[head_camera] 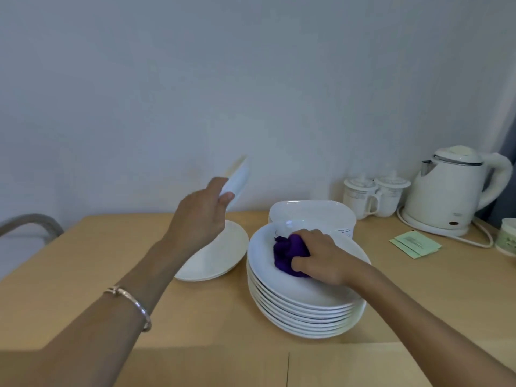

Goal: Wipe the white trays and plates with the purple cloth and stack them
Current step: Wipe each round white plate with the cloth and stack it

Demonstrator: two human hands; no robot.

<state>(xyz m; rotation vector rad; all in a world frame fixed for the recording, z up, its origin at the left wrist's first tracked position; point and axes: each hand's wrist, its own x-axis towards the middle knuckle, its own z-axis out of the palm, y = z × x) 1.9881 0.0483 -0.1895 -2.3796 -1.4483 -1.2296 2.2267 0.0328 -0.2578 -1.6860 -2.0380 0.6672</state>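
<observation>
While my right hand [321, 255] presses the bunched purple cloth [290, 254] onto the top of the near plate stack [307, 311], fingers curled round it, my left hand [201, 216] holds a white plate [237, 177] tilted in the air, fingers clamped on its rim. It hangs above two plates [220, 255] lying left on the worktop [111, 275]. White trays [312, 210] sit just beyond the stack.

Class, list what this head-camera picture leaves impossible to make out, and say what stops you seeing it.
Head view throughout.
- The white dish in the left hand: motion blur; shape unclear.
- The tray stack: front hidden by the plate stack and right hand; count unknown.
- The purple cloth: partly covered by that hand's fingers.
- The green packets: print too small.
- The patterned container: cut off by right edge.
</observation>
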